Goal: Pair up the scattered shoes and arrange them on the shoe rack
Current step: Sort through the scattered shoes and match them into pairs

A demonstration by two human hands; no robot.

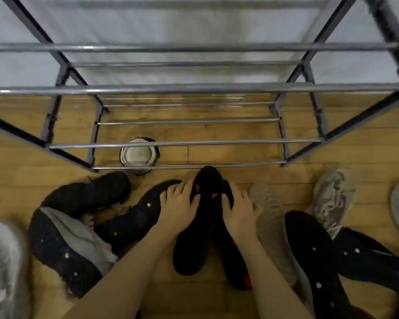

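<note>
Hands (217,210) on black shoes (203,217), wooden floor (228,153)

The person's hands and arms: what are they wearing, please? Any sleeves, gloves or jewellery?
Both forearms are bare up to the picture's lower edge; no sleeve shows. The left hand and right hand have no gloves, and no ring, watch or bracelet is visible. The picture is slightly blurred.

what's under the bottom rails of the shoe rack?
Under the shoe rack sits a round whitish disc set in the wood floor, partly crossed by the rails. No shoes there. What the disc is cannot be told.
</note>
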